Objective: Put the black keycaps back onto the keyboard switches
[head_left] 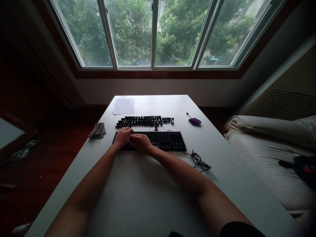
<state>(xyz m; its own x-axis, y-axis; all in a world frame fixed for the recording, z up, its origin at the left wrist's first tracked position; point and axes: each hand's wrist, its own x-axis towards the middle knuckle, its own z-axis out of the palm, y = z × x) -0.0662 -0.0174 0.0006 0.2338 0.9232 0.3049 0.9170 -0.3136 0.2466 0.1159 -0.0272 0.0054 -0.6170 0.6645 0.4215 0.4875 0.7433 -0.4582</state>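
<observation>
A black keyboard [170, 142] lies on the white table in front of me. My left hand [122, 137] rests over its left part, fingers bent and drawn together toward the right. Close against it, my right hand [141, 143] reaches in from the right, also with curled, closed fingers. The fingertips of both hands meet above the keys; whatever they pinch is too small or hidden to make out. Just beyond the keyboard, loose black keycaps [140, 123] stand in rows. A small dark piece on a clear base [155, 129] sits between rows and keyboard.
A grey cloth [97, 130] lies at the table's left edge, with printed paper [123, 106] farther back. On the right are a purple cloth item with a stick [195, 121] and the bundled cable [200, 162]. A sofa [261, 148] stands beside the table [153, 197].
</observation>
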